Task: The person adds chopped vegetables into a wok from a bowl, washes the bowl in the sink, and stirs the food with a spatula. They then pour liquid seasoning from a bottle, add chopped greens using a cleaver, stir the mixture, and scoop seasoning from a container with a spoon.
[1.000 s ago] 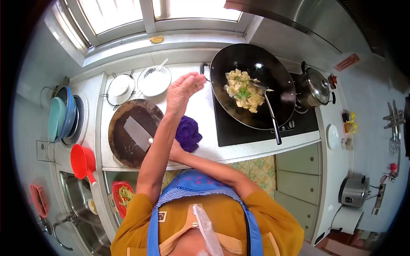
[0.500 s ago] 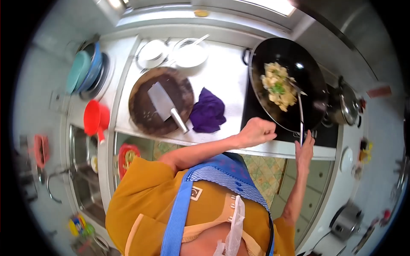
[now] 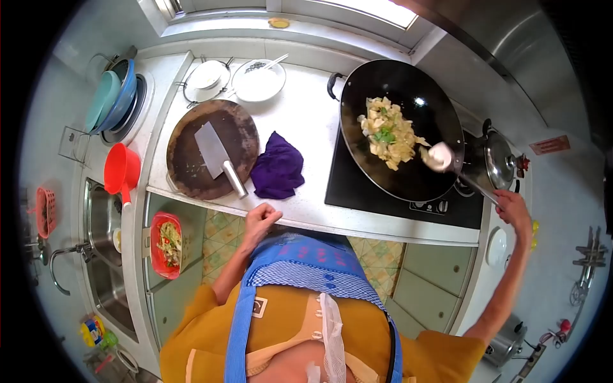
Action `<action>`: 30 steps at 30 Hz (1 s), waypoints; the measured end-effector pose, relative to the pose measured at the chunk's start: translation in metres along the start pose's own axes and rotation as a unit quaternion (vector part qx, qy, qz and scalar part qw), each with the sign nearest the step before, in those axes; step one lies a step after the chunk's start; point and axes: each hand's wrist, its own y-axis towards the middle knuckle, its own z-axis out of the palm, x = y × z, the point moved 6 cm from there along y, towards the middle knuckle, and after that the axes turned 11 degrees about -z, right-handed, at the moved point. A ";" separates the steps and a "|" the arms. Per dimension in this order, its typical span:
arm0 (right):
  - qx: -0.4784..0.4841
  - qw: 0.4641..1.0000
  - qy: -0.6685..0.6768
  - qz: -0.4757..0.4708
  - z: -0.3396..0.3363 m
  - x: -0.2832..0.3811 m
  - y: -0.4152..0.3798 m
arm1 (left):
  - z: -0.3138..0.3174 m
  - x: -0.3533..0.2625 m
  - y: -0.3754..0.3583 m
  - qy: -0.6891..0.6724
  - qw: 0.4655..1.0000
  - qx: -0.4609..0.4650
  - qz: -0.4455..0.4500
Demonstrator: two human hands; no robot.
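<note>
My right hand point(image 3: 513, 209) is wrapped around the handle of a metal spatula point(image 3: 476, 186). Its shiny blade, slightly blurred, is at the right inner side of the black wok point(image 3: 418, 182), beside the food. Pale chopped food point(image 3: 391, 143) with some green bits lies heaped inside the wok, left of the blade. My left hand point(image 3: 260, 221) is at the counter's front edge, below the purple cloth point(image 3: 279, 167), fingers curled in and nothing visible in them. A cleaver point(image 3: 211, 150) rests on the round wooden chopping board point(image 3: 182, 137), left of the cloth.
The wok sits on a black hob point(image 3: 348, 185), with a lidded pot point(image 3: 501, 159) to its right. White bowls point(image 3: 260, 83) are at the back of the counter. Left are a red ladle-like scoop point(image 3: 121, 169), a sink point(image 3: 105, 223) and a red container point(image 3: 166, 246) of food.
My left hand has moved left, away from the wok, to the counter edge. My right hand has swung out to the right with the spatula, whose blade has moved lower in the wok.
</note>
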 end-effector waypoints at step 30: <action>0.083 0.939 -0.194 -0.272 0.080 0.029 0.056 | 0.069 0.015 -0.034 -0.183 0.980 0.040 -0.062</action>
